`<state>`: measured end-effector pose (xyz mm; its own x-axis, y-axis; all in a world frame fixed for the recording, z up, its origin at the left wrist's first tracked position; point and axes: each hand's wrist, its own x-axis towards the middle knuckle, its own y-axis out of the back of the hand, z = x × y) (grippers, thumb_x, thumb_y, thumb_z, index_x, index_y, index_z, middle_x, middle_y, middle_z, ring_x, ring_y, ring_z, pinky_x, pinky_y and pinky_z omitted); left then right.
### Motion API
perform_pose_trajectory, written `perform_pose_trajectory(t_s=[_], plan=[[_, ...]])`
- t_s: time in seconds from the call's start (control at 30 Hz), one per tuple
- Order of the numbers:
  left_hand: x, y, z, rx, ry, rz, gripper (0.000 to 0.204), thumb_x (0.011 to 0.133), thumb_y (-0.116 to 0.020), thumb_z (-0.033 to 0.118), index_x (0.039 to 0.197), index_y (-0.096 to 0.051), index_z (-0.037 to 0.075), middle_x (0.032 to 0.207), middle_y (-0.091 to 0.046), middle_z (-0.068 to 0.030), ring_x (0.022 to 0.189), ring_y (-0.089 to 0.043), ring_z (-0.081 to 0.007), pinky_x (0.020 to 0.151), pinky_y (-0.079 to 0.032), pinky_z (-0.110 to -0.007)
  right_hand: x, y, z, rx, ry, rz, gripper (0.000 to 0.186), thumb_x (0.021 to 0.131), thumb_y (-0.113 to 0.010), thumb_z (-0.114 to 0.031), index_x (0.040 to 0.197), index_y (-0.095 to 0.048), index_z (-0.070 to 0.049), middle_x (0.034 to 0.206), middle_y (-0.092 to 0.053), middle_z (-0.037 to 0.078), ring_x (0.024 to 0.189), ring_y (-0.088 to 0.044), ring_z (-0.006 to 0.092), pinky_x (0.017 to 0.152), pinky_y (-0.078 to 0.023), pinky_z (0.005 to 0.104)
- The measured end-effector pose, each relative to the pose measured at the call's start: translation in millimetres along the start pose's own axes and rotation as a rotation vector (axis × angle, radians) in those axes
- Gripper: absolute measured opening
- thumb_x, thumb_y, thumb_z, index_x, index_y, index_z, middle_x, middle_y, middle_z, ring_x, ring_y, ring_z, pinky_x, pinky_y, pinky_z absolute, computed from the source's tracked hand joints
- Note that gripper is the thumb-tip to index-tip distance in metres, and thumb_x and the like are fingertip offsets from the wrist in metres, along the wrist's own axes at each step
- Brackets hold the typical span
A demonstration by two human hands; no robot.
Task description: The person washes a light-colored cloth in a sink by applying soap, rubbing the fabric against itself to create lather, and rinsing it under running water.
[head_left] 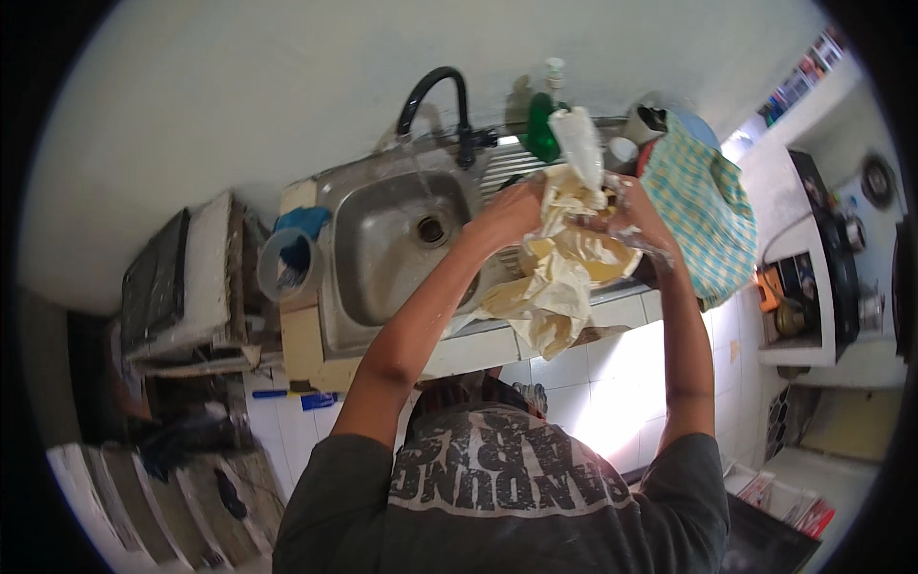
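Cloth (559,268), a pale cream-yellow piece, crumpled and limp, is held up between both hands just to the right of the sink (387,239), over the ribbed draining part of the counter (612,311). Its long axis runs roughly up and down: a twisted white end (579,139) rises above the hands toward the wall, while the loose bulk hangs below them and drapes down past the counter's front edge. The left hand (512,212) is closed on the cloth's left side, on the side nearer the sink, fingers curled into the folds. The right hand (636,220) grips the cloth from the right, fingers wrapped around it and looking wet or soapy. Both hands sit at about the same height, close together, with the cloth bunched between them, so neither is clearly nearer; the hanging mass lies below and slightly toward the left hand. Behind the sink stands a black curved tap (445,105), and right of the tap a green soap bottle (543,124). A checked green and yellow towel (703,210) hangs further right of the sink.
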<state>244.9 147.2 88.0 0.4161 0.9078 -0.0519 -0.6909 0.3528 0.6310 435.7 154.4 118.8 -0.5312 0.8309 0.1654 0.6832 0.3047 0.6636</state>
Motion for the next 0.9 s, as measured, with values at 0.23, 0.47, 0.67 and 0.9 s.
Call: perform_pose_trajectory(t_s=[0.23, 0.47, 0.67, 0.9], plan=[[-28.7, 13.7, -41.5, -0.038, -0.189, 0.135, 0.069, 0.069, -0.066, 0.013, 0.13, -0.034, 0.008, 0.127, -0.041, -0.0171, 0.114, -0.045, -0.0291, 0.094, -0.038, -0.034, 3.4, -11.4, -17.6, 0.077, 0.077, 0.008, 0.038, 0.062, -0.071, -0.004, 0.098, -0.058, -0.001, 0.09, -0.063, 0.007, 0.082, -0.059, 0.014, 0.076, -0.047, 0.0278], [-122.2, 11.5, -91.0, -0.523, 0.007, 0.476, 0.06, 0.076, -0.068, 0.021, 0.128, -0.038, 0.015, 0.12, -0.043, -0.0062, 0.107, -0.045, -0.0184, 0.085, -0.043, -0.035, -11.0, -14.3, 15.3, 0.273, -0.058, 0.157, 0.057, 0.069, -0.064, 0.005, 0.12, -0.039, -0.001, 0.109, -0.052, 0.01, 0.098, -0.053, 0.0191, 0.084, -0.045, 0.0307], [-182.2, -15.7, -132.4, -0.007, 0.316, 0.646, 0.051, 0.074, -0.063, 0.016, 0.119, -0.042, 0.002, 0.115, -0.042, -0.0207, 0.108, -0.044, -0.0354, 0.091, -0.038, -0.039, 3.8, -99.1, -62.6, 0.35, 0.067, 0.121, 0.035, 0.07, -0.063, -0.004, 0.103, -0.052, 0.001, 0.098, -0.056, 0.01, 0.09, -0.053, 0.0197, 0.08, -0.042, 0.03], [-236.5, -18.1, -176.8, -0.142, 0.232, 0.823, 0.046, 0.07, -0.061, 0.005, 0.113, -0.048, 0.003, 0.107, -0.047, -0.0167, 0.096, -0.049, -0.0294, 0.084, -0.041, -0.037, -14.3, -195.6, -91.1, 0.734, -0.164, 0.067, 0.035, 0.072, -0.062, -0.002, 0.105, -0.049, 0.001, 0.103, -0.052, 0.009, 0.094, -0.05, 0.0187, 0.083, -0.043, 0.0306]])
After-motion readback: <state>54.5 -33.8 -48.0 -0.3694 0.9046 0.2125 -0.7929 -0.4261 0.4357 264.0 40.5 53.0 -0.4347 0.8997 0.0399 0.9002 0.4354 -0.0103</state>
